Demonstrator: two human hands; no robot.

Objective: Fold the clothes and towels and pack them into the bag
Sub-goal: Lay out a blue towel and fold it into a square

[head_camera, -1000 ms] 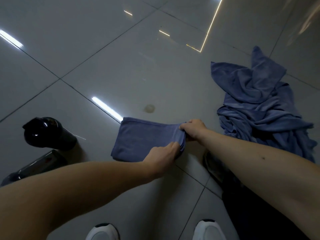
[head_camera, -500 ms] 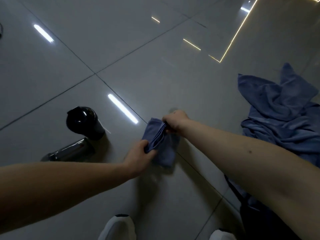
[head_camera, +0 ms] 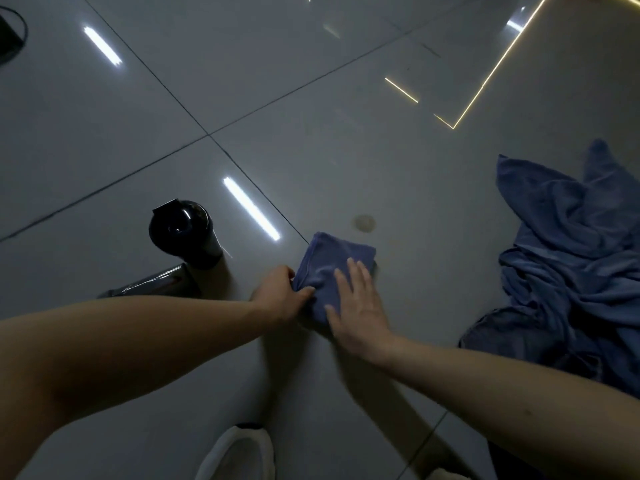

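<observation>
A small blue towel [head_camera: 332,258], folded into a compact square, lies on the glossy grey tiled floor [head_camera: 311,150] in the middle of the view. My left hand [head_camera: 280,296] pinches its near left edge between thumb and fingers. My right hand [head_camera: 360,303] lies flat on top of the towel with its fingers spread and straight, pressing it down. At the right lies a crumpled heap of blue towels and clothes [head_camera: 571,271]. A dark piece of fabric [head_camera: 502,341] sits at the near side of that heap; I cannot tell whether it is the bag.
A black cylindrical bottle [head_camera: 183,233] stands on the floor left of the towel, with a dark shiny flat object [head_camera: 152,284] beside it. A black object [head_camera: 8,36] shows at the far left top edge. A white shoe [head_camera: 239,452] appears at the bottom.
The towel went from a wide rectangle, through a lifted fold, to a small square on the floor. My right hand let go of it and now presses flat on top.
</observation>
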